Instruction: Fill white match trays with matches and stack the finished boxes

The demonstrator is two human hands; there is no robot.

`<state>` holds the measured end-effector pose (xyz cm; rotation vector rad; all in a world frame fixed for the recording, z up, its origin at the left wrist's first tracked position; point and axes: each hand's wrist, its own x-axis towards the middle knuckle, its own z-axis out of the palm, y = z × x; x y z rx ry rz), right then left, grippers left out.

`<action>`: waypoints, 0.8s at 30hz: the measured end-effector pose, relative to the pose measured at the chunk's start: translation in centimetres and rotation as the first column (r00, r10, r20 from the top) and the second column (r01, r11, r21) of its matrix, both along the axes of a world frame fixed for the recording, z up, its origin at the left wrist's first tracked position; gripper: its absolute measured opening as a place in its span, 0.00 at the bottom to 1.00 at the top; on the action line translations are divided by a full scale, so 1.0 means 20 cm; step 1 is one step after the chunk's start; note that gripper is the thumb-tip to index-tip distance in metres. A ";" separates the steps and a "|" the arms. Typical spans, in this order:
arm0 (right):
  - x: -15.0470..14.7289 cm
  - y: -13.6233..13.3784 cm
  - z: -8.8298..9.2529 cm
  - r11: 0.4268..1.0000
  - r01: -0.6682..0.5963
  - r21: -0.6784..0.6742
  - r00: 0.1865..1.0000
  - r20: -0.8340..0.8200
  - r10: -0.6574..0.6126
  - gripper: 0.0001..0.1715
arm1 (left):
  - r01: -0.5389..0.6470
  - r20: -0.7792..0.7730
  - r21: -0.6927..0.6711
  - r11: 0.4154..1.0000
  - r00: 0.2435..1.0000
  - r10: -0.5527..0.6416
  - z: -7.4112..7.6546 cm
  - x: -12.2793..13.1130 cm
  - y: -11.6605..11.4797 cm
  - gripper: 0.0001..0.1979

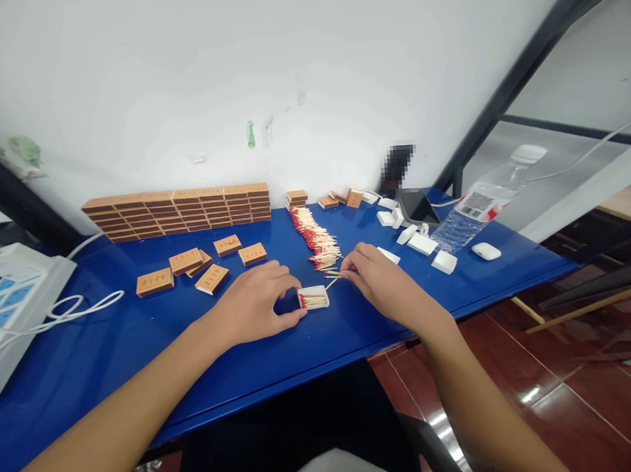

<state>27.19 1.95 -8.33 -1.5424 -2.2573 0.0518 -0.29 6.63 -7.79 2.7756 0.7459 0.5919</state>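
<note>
My left hand (260,301) grips the left end of a small white matchbox tray (323,290) between thumb and fingers. Red-tipped matches (313,301) lie inside the tray, heads to the left. Just right of it, my right hand (370,279) pinches a match (335,274) by its plain end, at the near end of the match row. That long pile of loose matches (315,237) runs back toward the wall. A stray match lies between the tray and my right fingers.
Stacked matchboxes (180,212) stand along the wall at left, with several loose matchboxes (186,261) in front. White empty trays (421,244), a black container (418,207), a plastic bottle (474,208) and a white earbud case (486,251) sit at right. A power strip (17,304) with cables occupies the left.
</note>
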 end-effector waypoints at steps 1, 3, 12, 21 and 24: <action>0.00 0.00 0.00 1.000 0.005 -0.001 1.000 0.003 -0.005 0.09 | 0.001 0.001 0.001 1.000 1.000 -0.001 0.00 0.00 0.00 0.11; 0.01 0.02 -0.02 1.000 0.015 -0.009 1.000 0.008 -0.015 0.09 | 0.003 0.002 0.004 1.000 1.000 -0.003 0.00 0.00 0.00 0.11; 0.03 0.05 -0.07 0.998 0.015 -0.062 1.000 -0.001 -0.016 0.09 | 0.001 0.004 0.009 1.000 1.000 -0.001 0.00 0.00 0.00 0.11; 0.01 0.04 -0.10 0.999 -0.002 0.033 0.996 0.090 -0.001 0.12 | -0.004 -0.005 0.003 1.000 1.000 0.004 0.00 0.00 0.00 0.11; 0.00 0.01 -0.07 1.000 -0.007 0.030 0.999 0.051 0.005 0.12 | -0.006 -0.012 -0.002 1.000 1.000 0.006 0.00 0.00 0.00 0.12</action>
